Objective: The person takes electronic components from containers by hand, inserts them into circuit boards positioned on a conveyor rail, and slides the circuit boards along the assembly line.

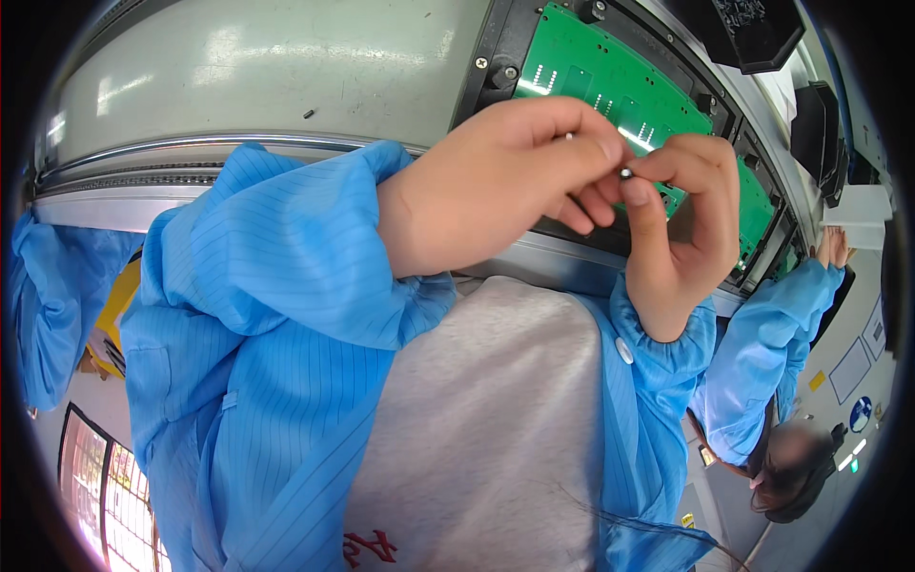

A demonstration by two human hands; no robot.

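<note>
Metal piece (626, 174), small and dark

Your right hand (694, 205) pinches it, thumb (636, 195) and forefinger (664, 168) nearly meeting, before the green board (564, 59); your left hand (491, 176) curls beside it, its hold unclear. Pinch lightly so it can't roll.

Small dark part (626, 174), shiny-ended, is pinched in the right grip (691, 205) over the green board (591, 62), toward its near edge.

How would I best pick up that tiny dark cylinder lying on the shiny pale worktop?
Probably pinch the tiny dark cylinder across its long sides, coming from above. It seems to lie on its side, low against the shiny pale worktop, and a silver metal rail runs along its near side.
</note>
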